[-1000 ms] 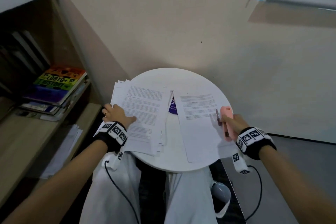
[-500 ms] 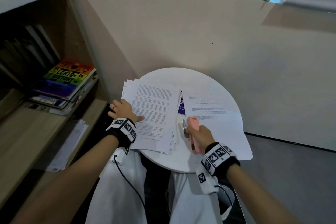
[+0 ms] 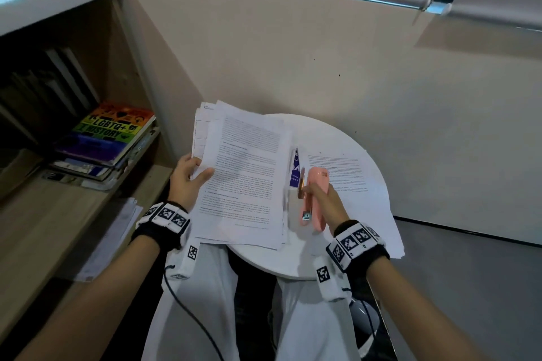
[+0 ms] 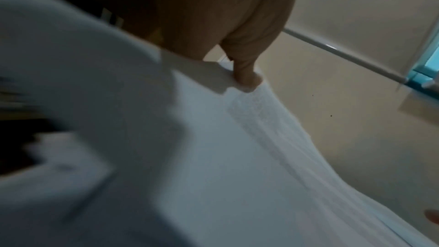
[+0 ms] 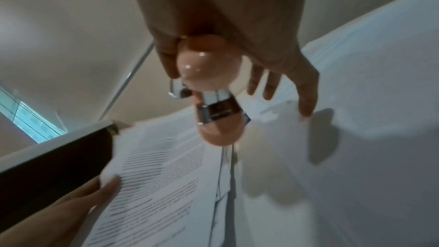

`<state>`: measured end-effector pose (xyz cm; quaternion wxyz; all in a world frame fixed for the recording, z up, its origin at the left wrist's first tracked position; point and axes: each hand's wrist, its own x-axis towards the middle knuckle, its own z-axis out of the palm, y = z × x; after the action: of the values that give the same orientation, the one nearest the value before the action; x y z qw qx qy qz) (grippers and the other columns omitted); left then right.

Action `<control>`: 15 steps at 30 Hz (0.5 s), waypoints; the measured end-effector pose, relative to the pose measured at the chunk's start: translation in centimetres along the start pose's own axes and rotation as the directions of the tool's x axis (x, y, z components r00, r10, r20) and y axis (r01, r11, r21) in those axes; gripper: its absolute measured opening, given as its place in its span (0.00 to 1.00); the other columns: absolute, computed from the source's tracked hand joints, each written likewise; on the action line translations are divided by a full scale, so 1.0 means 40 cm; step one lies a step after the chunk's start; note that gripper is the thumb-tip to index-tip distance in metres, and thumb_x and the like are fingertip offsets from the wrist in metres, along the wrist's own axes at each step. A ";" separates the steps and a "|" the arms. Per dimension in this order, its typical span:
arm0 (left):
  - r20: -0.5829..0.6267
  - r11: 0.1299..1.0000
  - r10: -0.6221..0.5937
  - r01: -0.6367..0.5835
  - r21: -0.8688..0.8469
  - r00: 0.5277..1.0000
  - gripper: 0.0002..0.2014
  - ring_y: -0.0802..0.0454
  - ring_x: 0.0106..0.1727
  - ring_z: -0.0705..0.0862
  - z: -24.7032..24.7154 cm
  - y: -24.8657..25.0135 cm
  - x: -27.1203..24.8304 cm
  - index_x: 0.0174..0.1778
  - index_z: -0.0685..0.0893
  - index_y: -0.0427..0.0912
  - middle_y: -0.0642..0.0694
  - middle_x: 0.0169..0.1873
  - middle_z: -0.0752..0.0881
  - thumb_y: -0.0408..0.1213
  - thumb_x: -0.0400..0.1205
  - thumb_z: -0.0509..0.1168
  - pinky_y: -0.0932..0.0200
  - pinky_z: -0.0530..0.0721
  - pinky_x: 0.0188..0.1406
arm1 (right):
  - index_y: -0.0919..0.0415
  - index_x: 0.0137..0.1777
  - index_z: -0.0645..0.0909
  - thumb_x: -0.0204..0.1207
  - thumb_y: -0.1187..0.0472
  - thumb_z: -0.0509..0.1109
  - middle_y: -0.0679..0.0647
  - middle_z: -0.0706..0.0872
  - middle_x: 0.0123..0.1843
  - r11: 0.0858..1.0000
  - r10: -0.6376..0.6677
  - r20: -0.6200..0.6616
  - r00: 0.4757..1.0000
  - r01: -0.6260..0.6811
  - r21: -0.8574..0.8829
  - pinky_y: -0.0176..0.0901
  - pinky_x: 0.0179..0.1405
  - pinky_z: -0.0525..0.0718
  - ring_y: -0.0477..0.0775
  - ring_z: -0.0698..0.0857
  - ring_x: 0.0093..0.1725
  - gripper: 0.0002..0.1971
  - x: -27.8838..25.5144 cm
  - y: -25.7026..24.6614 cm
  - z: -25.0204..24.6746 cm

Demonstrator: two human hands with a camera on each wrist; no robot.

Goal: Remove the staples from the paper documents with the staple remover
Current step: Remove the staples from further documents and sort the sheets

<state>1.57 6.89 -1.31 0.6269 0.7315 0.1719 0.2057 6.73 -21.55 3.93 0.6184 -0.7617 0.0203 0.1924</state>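
Note:
A stack of printed paper documents (image 3: 246, 179) lies on the left half of a small round white table (image 3: 322, 132). My left hand (image 3: 199, 168) grips the stack's left edge, thumb (image 4: 247, 80) on the top sheet (image 4: 237, 157), and the edge is raised a little. My right hand (image 3: 311, 189) holds a pink staple remover (image 3: 315, 193) with metal jaws over the gap between the stack and a loose printed sheet (image 3: 346, 179) on the right. In the right wrist view the pink staple remover (image 5: 209, 70) hangs above the stack (image 5: 166, 176). No staple is visible.
A purple item (image 3: 294, 170) pokes out between the papers. A wooden bookshelf at left holds a rainbow-covered book (image 3: 111, 132), with loose papers (image 3: 111, 240) on a lower ledge. The wall stands close behind the table. My legs are under the table's front edge.
My right hand has carried the staple remover left, from the right sheet to the gap beside the stack. My left hand went from lying on the stack to gripping and lifting its left edge.

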 end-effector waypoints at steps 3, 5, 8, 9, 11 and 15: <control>0.118 0.965 0.033 -0.001 -0.264 0.992 0.08 0.54 0.46 0.87 -0.015 0.020 -0.023 0.39 0.79 0.36 0.50 0.42 0.90 0.33 0.73 0.73 0.60 0.86 0.50 | 0.58 0.41 0.77 0.79 0.62 0.65 0.55 0.79 0.35 0.999 -0.030 0.046 0.998 0.031 -0.016 0.42 0.37 0.77 0.52 0.79 0.34 0.05 0.000 -0.016 0.010; 0.134 0.959 0.046 -0.006 -0.285 0.990 0.09 0.52 0.45 0.87 -0.017 0.047 -0.032 0.37 0.79 0.38 0.48 0.40 0.90 0.35 0.71 0.74 0.59 0.86 0.49 | 0.59 0.45 0.78 0.75 0.57 0.67 0.55 0.81 0.37 1.000 -0.014 0.075 0.997 0.014 0.008 0.42 0.40 0.79 0.53 0.81 0.37 0.05 -0.002 -0.028 0.016; 0.157 0.952 0.042 0.008 -0.307 0.987 0.16 0.49 0.51 0.88 -0.007 0.089 -0.034 0.48 0.80 0.45 0.46 0.50 0.90 0.34 0.68 0.76 0.56 0.88 0.50 | 0.59 0.44 0.81 0.71 0.53 0.69 0.56 0.84 0.38 1.000 0.012 0.108 0.994 -0.015 0.022 0.46 0.43 0.81 0.55 0.83 0.39 0.09 0.000 -0.037 0.020; 0.190 0.947 0.044 0.020 -0.321 0.981 0.21 0.48 0.57 0.87 0.000 0.100 -0.033 0.54 0.76 0.48 0.43 0.57 0.88 0.32 0.69 0.76 0.53 0.88 0.52 | 0.59 0.43 0.81 0.74 0.56 0.69 0.55 0.83 0.36 1.000 0.008 0.108 0.994 -0.011 0.026 0.44 0.41 0.80 0.54 0.83 0.37 0.07 -0.001 -0.041 0.020; 0.241 0.957 0.066 0.007 -0.289 0.968 0.28 0.45 0.64 0.84 0.020 0.124 -0.029 0.63 0.68 0.56 0.41 0.67 0.80 0.29 0.74 0.73 0.49 0.87 0.56 | 0.60 0.42 0.79 0.78 0.59 0.67 0.53 0.81 0.33 1.000 0.016 0.059 0.998 -0.017 0.024 0.40 0.33 0.78 0.52 0.80 0.33 0.06 -0.004 -0.053 0.007; 0.379 0.996 0.084 -0.065 -0.063 0.921 0.27 0.47 0.69 0.79 0.080 0.147 -0.030 0.68 0.71 0.58 0.47 0.68 0.79 0.33 0.77 0.71 0.40 0.79 0.68 | 0.65 0.45 0.78 0.75 0.57 0.68 0.56 0.79 0.33 0.996 0.092 -0.120 0.988 -0.091 0.013 0.40 0.27 0.74 0.54 0.78 0.31 0.10 -0.003 -0.062 -0.080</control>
<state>2.16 2.65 3.99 0.6578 0.7479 0.0135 0.0876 8.16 -24.03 6.80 0.6093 -0.7680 0.0932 0.1740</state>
